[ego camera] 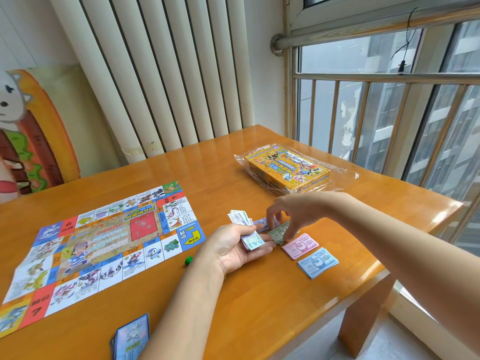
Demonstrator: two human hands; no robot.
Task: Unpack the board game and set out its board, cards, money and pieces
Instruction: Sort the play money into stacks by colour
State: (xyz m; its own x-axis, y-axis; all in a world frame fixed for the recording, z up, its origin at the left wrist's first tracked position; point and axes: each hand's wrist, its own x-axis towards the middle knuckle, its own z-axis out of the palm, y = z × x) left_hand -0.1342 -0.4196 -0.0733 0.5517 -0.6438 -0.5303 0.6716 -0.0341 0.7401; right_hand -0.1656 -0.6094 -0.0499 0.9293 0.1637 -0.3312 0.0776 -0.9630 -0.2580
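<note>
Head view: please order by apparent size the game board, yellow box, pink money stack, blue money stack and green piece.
1. game board
2. yellow box
3. pink money stack and blue money stack: too alike to rank
4. green piece

body: we see two slender arms (389, 242), bare from wrists to the frame edge | left hand (233, 249): bare, slim in build | right hand (294, 211): bare, we find the same

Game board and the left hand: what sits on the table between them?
Head view: a small green game piece lies on the table between the game board and the left hand.
</note>
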